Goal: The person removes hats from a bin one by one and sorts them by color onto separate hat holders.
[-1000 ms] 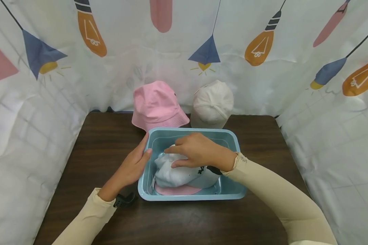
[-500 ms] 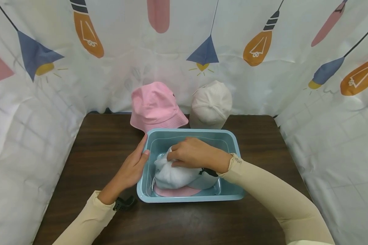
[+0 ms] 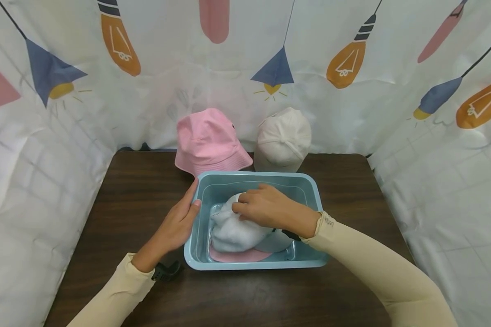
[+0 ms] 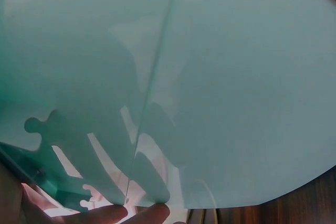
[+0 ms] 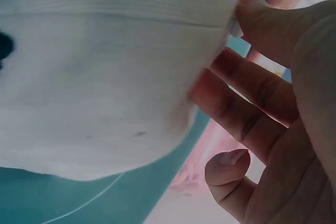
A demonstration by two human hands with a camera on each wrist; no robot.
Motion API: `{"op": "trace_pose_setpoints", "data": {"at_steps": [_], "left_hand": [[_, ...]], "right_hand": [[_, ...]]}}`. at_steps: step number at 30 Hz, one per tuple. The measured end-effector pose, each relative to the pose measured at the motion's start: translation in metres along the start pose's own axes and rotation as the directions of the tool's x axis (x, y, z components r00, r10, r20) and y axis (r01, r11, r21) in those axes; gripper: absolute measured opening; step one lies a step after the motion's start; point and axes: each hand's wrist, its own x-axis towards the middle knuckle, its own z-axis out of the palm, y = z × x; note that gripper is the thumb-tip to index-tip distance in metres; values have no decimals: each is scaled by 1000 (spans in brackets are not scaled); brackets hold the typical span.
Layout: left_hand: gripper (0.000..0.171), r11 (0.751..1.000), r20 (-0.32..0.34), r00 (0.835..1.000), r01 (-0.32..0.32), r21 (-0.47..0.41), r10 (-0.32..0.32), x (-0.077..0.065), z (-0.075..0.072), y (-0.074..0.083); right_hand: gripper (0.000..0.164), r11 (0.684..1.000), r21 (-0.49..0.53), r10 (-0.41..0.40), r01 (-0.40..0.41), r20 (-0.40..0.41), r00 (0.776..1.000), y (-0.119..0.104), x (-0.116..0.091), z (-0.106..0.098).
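Observation:
My right hand reaches into a light blue plastic basin and pinches the crown of a pale bluish-white cap. In the right wrist view, its thumb and fingers meet at the edge of the cap's fabric. A pink brim-like piece shows beneath the cap inside the basin. With the thumb over the rim and the fingers along the outer wall, my left hand holds the basin's left side. In the left wrist view, the basin's translucent wall fills most of the picture, fingertips below it.
Behind the basin stand a pink bucket hat and a cream cap, close to its far rim. The dark wooden table is enclosed by white curtains printed with lamps and bulbs.
My right hand's spread thumb and fingers have closed on the cap's crown, and the hand has moved slightly right. The cap has shifted a little right with it. My left hand stays on the basin.

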Motion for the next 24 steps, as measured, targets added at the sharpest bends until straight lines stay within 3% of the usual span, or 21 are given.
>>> {"op": "trace_pose_setpoints", "data": {"at_steps": [15, 24], "left_hand": [[60, 1000, -4, 1000, -5, 1, 5, 0, -1, 0], [60, 1000, -1, 1000, -7, -11, 7, 0, 0, -1]], "right_hand": [[15, 997, 64, 44, -41, -53, 998, 7, -10, 3], [20, 1000, 16, 23, -21, -172, 985, 9, -19, -2]]}}
